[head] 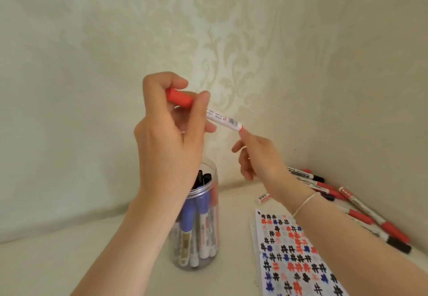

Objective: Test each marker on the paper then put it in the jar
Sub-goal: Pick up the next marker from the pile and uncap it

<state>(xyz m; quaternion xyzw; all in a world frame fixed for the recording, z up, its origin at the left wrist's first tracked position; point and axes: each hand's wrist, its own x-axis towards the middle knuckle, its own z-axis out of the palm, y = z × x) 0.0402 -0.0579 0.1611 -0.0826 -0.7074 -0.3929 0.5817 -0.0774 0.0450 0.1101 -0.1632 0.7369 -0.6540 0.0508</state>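
Note:
My left hand holds a red marker up in the air by its red-capped end, the white barrel pointing right and down. The index fingertip of my right hand touches the marker's red tail end; the other fingers are loosely curled and hold nothing. Directly below the left hand stands a clear plastic jar with several blue, black and red markers upright inside. The paper, covered in black, red and blue hash marks, lies on the table to the right of the jar, partly under my right forearm.
A pile of several loose red and black markers lies at the right, against the wall corner. A small white eraser sits behind the paper. Patterned wallpaper closes in the back and right sides of the white table.

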